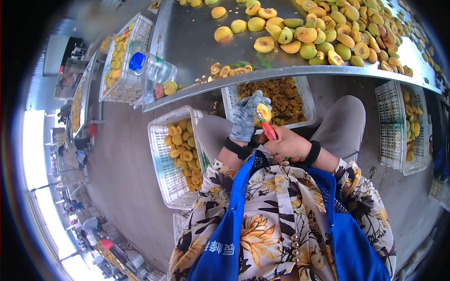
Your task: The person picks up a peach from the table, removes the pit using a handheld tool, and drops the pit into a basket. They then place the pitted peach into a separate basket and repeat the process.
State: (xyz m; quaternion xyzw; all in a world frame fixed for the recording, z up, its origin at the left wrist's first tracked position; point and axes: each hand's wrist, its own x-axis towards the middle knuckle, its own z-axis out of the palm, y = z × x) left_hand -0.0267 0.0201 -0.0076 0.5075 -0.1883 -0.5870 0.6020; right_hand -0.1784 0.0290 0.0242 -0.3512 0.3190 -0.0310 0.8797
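— Nearest me?
— The blue apron (pixel 225 234). Above it my gloved left hand (pixel 244 119) is closed round a peach half (pixel 264 112) (over the lap). My right hand (pixel 287 146) grips a red-handled tool (pixel 268 129), below the worktop (pixel 197 42).

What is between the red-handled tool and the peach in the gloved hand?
Nothing visible. The right hand holds the red-handled tool with its tip at the peach, which the gloved left hand grips.

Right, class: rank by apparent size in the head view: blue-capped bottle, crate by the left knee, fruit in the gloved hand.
1. crate
2. bottle
3. fruit in the left hand
Sizes look clearly distinct.
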